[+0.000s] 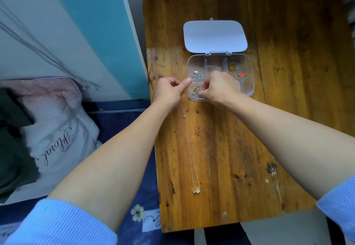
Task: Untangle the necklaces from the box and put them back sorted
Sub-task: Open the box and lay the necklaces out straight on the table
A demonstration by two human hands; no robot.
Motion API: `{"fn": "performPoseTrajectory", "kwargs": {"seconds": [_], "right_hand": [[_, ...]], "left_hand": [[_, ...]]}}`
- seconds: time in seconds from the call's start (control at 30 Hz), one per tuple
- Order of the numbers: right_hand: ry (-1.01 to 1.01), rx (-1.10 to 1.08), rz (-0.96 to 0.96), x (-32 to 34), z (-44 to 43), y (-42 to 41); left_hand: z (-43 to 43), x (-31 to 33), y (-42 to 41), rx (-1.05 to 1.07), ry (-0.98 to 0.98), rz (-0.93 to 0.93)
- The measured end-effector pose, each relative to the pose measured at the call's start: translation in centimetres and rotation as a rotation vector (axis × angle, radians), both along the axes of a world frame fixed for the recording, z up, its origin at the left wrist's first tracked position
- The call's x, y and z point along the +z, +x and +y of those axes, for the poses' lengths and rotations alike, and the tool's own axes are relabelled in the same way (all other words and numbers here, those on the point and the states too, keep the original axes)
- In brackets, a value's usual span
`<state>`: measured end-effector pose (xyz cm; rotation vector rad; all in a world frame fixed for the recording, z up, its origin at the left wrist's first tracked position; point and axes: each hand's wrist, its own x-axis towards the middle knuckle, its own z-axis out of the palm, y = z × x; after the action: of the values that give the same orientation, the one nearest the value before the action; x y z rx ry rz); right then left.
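A clear compartment box (249,72) stands open on the wooden table (221,148), its pale lid (215,36) folded back. A silver chain (196,75) lies in the left compartment, a gold chain with a red charm (234,70) in the right one. My right hand (221,87) is closed over the near-left compartment, pinching a silver necklace (196,91) there. My left hand (170,91) sits just left of the box, fingers pinched on the top end of a thin rose-gold necklace (189,148). That chain trails toward me, ending in a small pendant (196,190).
The table's left edge borders a bed with a navy floral sheet (126,122) and a pink-white pillow (55,129). A teal and white wall panel (92,33) rises behind. A dark stain (271,169) marks the table at the right.
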<state>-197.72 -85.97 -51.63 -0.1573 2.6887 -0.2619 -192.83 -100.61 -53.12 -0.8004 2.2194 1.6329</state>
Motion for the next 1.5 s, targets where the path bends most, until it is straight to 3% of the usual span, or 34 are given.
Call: {"fn": "performPoseTrajectory", "kwargs": {"seconds": [0.27, 0.5, 0.67, 0.8, 0.93, 1.07, 1.13, 1.43, 1.5], "right_hand": [[0.029, 0.088, 0.155, -0.7, 0.1, -0.2], [-0.042, 0.028, 0.06, -0.2, 0.2, -0.4], [-0.412, -0.129, 0.103, 3.3, 2.1, 0.9], [-0.771, -0.26, 0.029, 6.9, 4.9, 2.4], [-0.958, -0.474, -0.101, 7.8, 8.1, 3.5], [-1.073, -0.732, -0.227, 7.3, 10.7, 4.1], [-1.122, -0.806, -0.278, 7.0, 11.7, 4.4], [-1.331, -1.014, -0.409, 6.8, 15.3, 5.6], [-1.352, -1.06, -0.414, 6.7, 16.0, 5.9]], "left_hand": [[0.2, 0.7, 0.2, -0.009, -0.027, -0.023], [0.3, 0.8, 0.2, 0.002, -0.03, -0.035], [0.3, 0.7, 0.2, 0.029, -0.008, -0.032], [1.3, 1.5, 1.1, 0.052, -0.202, 0.225], [3.0, 2.6, 1.3, -0.191, -0.42, 0.441], [5.4, 2.6, 1.0, -0.637, -0.668, 0.413], [6.5, 2.1, 0.9, -0.739, -0.734, 0.394], [8.1, 2.9, -0.3, -0.69, -0.563, 0.394], [8.0, 4.3, -0.7, -0.634, -0.443, 0.352]]}}
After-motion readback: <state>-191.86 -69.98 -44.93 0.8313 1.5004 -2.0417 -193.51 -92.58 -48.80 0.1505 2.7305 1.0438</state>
